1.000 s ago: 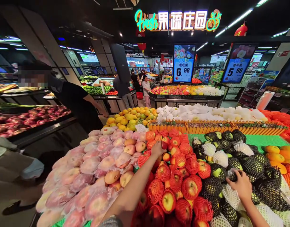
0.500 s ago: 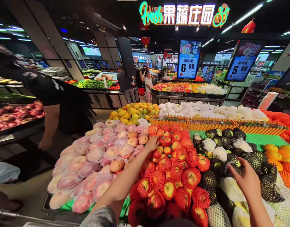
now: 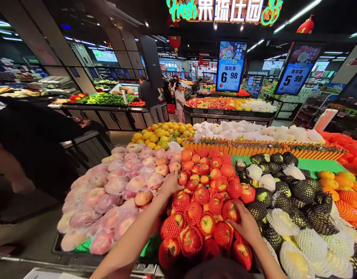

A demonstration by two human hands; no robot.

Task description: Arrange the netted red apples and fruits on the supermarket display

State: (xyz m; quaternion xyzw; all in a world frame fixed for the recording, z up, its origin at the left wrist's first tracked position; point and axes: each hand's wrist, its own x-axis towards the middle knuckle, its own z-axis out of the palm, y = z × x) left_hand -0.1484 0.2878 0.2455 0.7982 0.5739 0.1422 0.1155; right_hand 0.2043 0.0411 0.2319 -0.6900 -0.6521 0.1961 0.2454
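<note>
My left hand (image 3: 170, 185) reaches out over the left edge of a pile of red apples in red foam nets (image 3: 202, 195). Its fingers are apart and rest where the red apples meet pale apples in clear wrap (image 3: 120, 186). My right hand (image 3: 246, 224) lies flat on the near part of the red pile, fingers spread over a netted apple (image 3: 229, 211). Neither hand lifts anything.
Green fruit in black nets (image 3: 283, 193) and fruit in white nets (image 3: 309, 244) lie to the right, with oranges (image 3: 338, 182) beyond. Yellow fruit (image 3: 163, 135) and an orange fence divider (image 3: 254, 149) sit behind. A person in black (image 3: 30, 143) stands close on the left; shoppers (image 3: 180, 100) stand far back.
My right hand has moved left from the black-netted fruit onto the red apples. My left hand has drawn back toward me along the pile's left edge. The person in black has come closer.
</note>
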